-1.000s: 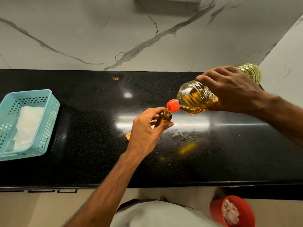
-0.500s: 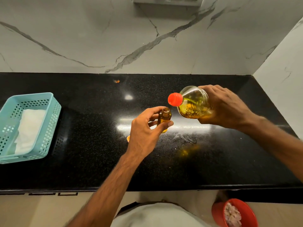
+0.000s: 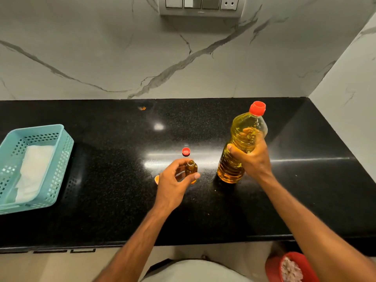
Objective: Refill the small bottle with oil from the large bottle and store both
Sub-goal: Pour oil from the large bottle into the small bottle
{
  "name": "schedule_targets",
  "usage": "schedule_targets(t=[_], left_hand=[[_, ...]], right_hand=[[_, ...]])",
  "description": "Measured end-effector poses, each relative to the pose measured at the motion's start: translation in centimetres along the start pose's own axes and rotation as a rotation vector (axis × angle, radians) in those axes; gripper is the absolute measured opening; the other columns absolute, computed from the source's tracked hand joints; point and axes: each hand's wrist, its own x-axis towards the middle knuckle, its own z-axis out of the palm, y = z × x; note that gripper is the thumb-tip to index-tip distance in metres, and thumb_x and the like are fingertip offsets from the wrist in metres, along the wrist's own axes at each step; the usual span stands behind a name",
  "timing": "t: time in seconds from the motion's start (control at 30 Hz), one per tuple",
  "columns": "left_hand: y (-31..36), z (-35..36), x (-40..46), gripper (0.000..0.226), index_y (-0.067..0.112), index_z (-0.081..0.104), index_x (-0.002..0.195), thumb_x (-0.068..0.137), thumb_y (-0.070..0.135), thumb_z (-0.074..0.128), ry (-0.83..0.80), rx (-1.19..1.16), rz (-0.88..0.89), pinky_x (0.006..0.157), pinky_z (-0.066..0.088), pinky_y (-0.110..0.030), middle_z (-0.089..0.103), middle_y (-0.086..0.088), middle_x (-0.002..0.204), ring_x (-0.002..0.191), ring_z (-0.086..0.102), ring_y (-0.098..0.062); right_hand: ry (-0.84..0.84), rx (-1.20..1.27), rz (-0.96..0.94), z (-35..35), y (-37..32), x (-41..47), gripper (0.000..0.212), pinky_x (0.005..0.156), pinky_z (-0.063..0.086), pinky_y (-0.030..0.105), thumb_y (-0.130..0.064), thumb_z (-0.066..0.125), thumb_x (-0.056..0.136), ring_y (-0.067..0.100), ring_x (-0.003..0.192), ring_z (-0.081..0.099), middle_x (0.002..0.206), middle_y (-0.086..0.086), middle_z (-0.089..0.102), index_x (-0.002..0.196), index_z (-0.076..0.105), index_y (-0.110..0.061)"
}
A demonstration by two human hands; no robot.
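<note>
The small amber bottle (image 3: 190,168) stands on the black counter (image 3: 114,180) with its mouth uncovered. My left hand (image 3: 173,182) holds it between thumb and fingers. The large clear bottle (image 3: 237,151) of yellow oil stands upright on the counter to its right, with a red spout at its top (image 3: 257,108). My right hand (image 3: 251,154) grips its ribbed middle. A loose red cap (image 3: 186,151) lies on the counter just behind the small bottle. A small orange cap (image 3: 156,179) peeks out left of my left hand.
A teal perforated basket (image 3: 61,159) with a white cloth (image 3: 34,171) inside sits at the counter's left end. A red bin (image 3: 273,267) stands on the floor at lower right. The marble wall with a switch panel (image 3: 200,5) rises behind, and a side wall closes the right end.
My right hand has tipped the large bottle from its pouring tilt back upright and set it on the counter to the right. My left hand has kept hold of the small bottle.
</note>
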Motion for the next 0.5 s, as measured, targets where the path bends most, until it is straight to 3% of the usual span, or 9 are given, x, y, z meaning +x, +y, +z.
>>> schedule_targets(t=[0.1,0.3,0.5], left_hand=[[-2.0,0.4,-0.1,0.040,0.038,0.063,0.103,0.073,0.019,0.082,0.004,0.009,-0.044,0.092,0.054,-0.027,0.073,0.008,0.099,0.096,0.069,-0.005],[-4.7,0.7,-0.3,0.042,0.037,0.061,0.109,0.075,0.023,0.081,-0.006,0.038,-0.100,0.099,0.051,-0.037,0.070,0.007,0.110,0.106,0.065,-0.008],[-5.7,0.6,-0.4,0.042,0.042,0.060,0.105,0.076,0.020,0.080,-0.001,0.045,-0.108,0.099,0.051,-0.039,0.069,0.006,0.111,0.107,0.064,-0.011]], right_hand=[[0.048,0.041,0.022,0.9,0.5,0.2,0.057,0.088,0.056,0.040,-0.031,0.081,0.068,0.013,0.095,0.066,0.105,-0.002,0.065,0.117,0.052,-0.022],[0.087,0.023,0.041,1.6,1.5,0.4,0.065,0.083,0.053,0.026,-0.029,0.083,0.070,-0.002,0.091,0.063,0.103,-0.012,0.062,0.124,0.050,-0.013],[0.090,0.000,0.035,1.4,2.1,0.5,0.066,0.087,0.055,0.033,-0.025,0.084,0.072,0.012,0.099,0.064,0.108,-0.005,0.062,0.126,0.048,-0.013]])
